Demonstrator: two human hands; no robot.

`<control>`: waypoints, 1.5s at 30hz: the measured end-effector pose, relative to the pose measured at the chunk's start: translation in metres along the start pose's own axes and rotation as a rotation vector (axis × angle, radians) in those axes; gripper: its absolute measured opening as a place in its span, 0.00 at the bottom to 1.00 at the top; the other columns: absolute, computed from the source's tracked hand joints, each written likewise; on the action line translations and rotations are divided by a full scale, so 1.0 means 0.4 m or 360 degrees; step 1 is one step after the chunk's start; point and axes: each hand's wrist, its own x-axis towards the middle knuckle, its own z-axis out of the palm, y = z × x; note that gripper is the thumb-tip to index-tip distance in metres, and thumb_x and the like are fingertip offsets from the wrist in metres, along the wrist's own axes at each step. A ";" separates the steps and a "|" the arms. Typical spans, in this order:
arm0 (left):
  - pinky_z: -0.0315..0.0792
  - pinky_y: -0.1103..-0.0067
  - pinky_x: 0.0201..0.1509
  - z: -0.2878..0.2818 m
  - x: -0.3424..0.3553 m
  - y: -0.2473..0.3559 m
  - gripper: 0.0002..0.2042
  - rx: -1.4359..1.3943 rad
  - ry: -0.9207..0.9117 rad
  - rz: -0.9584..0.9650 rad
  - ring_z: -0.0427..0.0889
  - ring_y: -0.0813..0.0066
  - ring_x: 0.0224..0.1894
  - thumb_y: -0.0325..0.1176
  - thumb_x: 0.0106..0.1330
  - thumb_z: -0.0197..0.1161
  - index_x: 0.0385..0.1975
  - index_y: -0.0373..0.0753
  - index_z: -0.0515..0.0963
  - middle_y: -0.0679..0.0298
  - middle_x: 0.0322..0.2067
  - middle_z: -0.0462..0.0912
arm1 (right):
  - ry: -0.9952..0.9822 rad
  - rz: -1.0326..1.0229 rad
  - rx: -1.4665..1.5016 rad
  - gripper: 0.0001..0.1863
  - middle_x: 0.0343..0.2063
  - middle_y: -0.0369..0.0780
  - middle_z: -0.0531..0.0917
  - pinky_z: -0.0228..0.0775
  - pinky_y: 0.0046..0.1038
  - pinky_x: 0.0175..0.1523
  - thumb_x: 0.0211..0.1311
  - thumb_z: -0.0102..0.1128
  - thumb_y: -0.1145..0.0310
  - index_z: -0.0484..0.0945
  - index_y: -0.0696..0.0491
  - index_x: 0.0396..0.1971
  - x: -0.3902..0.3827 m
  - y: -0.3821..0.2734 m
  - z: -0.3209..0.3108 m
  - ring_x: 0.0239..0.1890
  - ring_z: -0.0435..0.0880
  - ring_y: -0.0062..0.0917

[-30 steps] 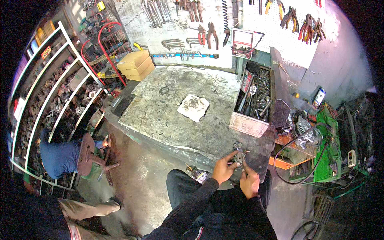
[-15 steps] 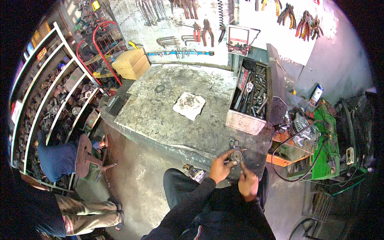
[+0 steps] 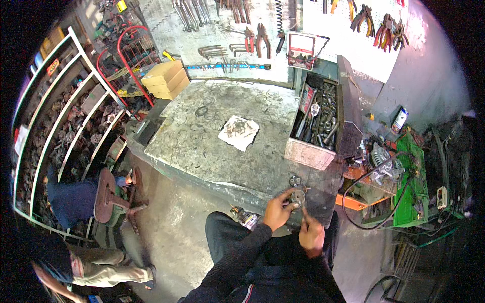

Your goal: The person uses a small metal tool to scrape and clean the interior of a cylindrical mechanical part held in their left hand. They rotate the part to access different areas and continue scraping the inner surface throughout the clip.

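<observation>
At the near right edge of the workbench, my left hand (image 3: 278,212) pinches a small round metal part (image 3: 298,197) between thumb and fingers. My right hand (image 3: 311,235) is closed just below it, its index finger pointing up at the part's lower edge. Whatever the curled fingers of that hand may hold is hidden. Right beyond the round part lies a small dark piece with several round spots (image 3: 295,180) on the bench. A stained white cloth or paper (image 3: 239,133) lies farther off on the bench top.
An open metal toolbox (image 3: 309,156) full of sockets and ratchets stands at the bench's right. Cardboard boxes (image 3: 165,81) sit at its far left corner. A green crate (image 3: 411,199) is to the right. Two people (image 3: 76,202) are at the left by shelves of parts (image 3: 76,113).
My right hand has shifted slightly left and down near the round part. My left hand keeps its grip. The standing person at the lower left has moved, and an arm now shows.
</observation>
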 end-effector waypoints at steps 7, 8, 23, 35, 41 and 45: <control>0.83 0.71 0.55 -0.005 0.005 -0.007 0.27 -0.0041 0.0029 0.0061 0.90 0.66 0.51 0.28 0.65 0.73 0.66 0.42 0.79 0.52 0.49 0.90 | -0.0126 0.0102 0.0013 0.27 0.48 0.56 0.87 0.80 0.46 0.54 0.64 0.60 0.79 0.81 0.50 0.65 0.086 -0.042 0.003 0.50 0.88 0.50; 0.83 0.72 0.55 -0.001 -0.002 -0.021 0.26 -0.0001 0.0024 0.0083 0.90 0.67 0.51 0.28 0.66 0.73 0.66 0.42 0.79 0.52 0.49 0.90 | -0.0019 -0.0005 0.0111 0.28 0.46 0.55 0.87 0.80 0.46 0.54 0.63 0.60 0.79 0.81 0.49 0.65 0.047 -0.019 0.005 0.48 0.88 0.51; 0.83 0.73 0.53 0.004 0.001 -0.016 0.28 -0.0007 -0.0004 0.0015 0.89 0.71 0.49 0.29 0.67 0.72 0.68 0.41 0.77 0.52 0.48 0.90 | 0.0013 -0.0029 0.0043 0.27 0.40 0.54 0.87 0.80 0.47 0.46 0.64 0.59 0.78 0.81 0.50 0.64 0.084 -0.020 0.029 0.41 0.88 0.51; 0.83 0.72 0.53 0.016 -0.004 -0.051 0.26 -0.0182 0.0038 -0.0008 0.89 0.69 0.49 0.23 0.64 0.72 0.65 0.39 0.79 0.49 0.47 0.90 | 0.0079 0.0037 0.0038 0.24 0.38 0.52 0.87 0.81 0.49 0.45 0.63 0.60 0.73 0.84 0.45 0.60 0.052 -0.013 0.033 0.40 0.88 0.50; 0.83 0.74 0.51 0.015 0.001 -0.009 0.27 -0.0107 0.0025 -0.0057 0.90 0.70 0.46 0.23 0.64 0.71 0.66 0.38 0.79 0.52 0.48 0.90 | 0.0081 0.0046 -0.0007 0.24 0.39 0.51 0.87 0.82 0.48 0.46 0.63 0.62 0.73 0.83 0.45 0.60 0.096 -0.010 0.052 0.39 0.88 0.49; 0.83 0.74 0.51 0.015 0.001 -0.039 0.26 -0.0139 0.0103 0.0115 0.89 0.72 0.45 0.23 0.65 0.71 0.66 0.37 0.78 0.52 0.48 0.90 | -0.0123 0.0138 0.0003 0.26 0.44 0.53 0.87 0.80 0.47 0.51 0.60 0.60 0.78 0.84 0.50 0.60 0.009 -0.045 -0.014 0.46 0.87 0.51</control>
